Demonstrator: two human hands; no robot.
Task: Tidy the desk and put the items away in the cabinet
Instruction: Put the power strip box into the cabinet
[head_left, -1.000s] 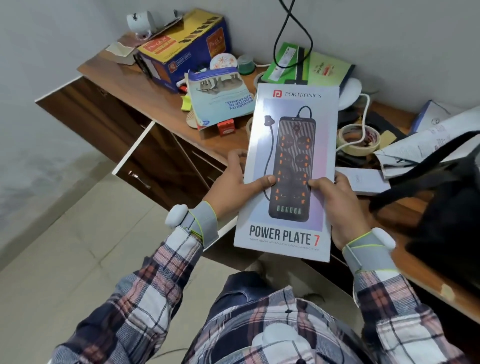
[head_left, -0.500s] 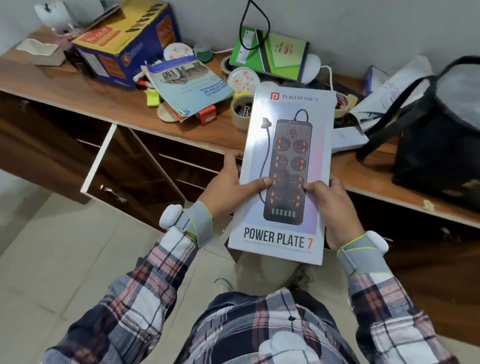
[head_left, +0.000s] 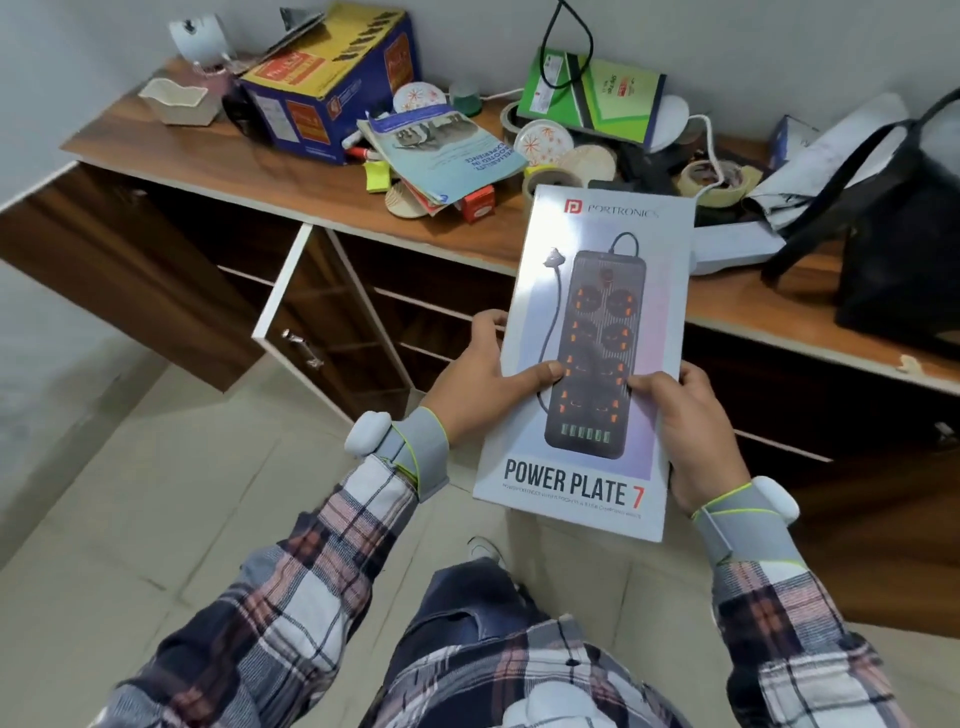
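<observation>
- White box (head_left: 597, 322), centre frame, hangs over the floor before the desk (head_left: 291, 192); gripped only low down, its tall top could tip forward, I reckon.
- Its top edge sits near the clutter on the desk's rim and might sweep something off.
- Cabinet door (head_left: 283, 312), left of centre, juts open; a careless swing could knock it.
- Left hand (head_left: 478, 387) and right hand (head_left: 683, 423) each clasp a long edge, thumbs flat on the print, fingers hidden behind.
</observation>
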